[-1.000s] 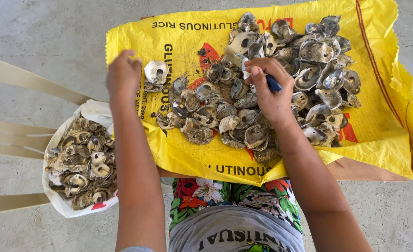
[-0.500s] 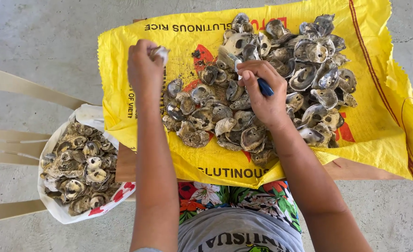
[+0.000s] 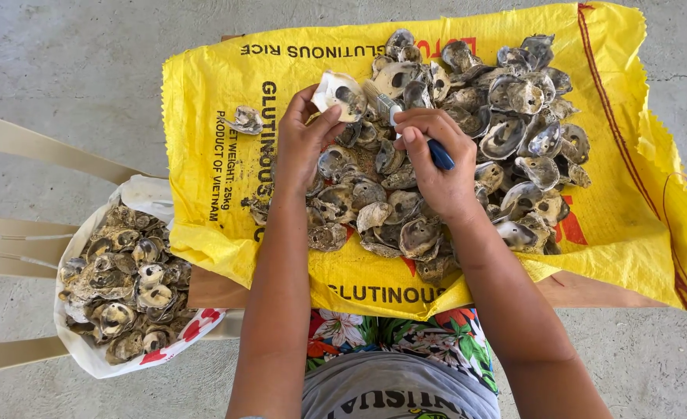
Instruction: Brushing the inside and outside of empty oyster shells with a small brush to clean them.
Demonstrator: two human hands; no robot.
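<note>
My left hand holds up a pale oyster shell by its edge, over the near left part of the shell pile. Close beside it, my right hand grips a small knife with a blue handle; its short blade points at the held shell. The pile of grey, open shells lies on a yellow woven sack spread over a low surface. One single shell sits apart on the sack to the left of my left hand.
A white bag full of shells hangs at the lower left, next to beige chair slats. Bare concrete floor surrounds the sack. Brown board shows under the sack's near edge.
My left hand has picked a shell off the sack and brought it right, up to the knife. The right hand stayed over the pile. The view shifted slightly.
</note>
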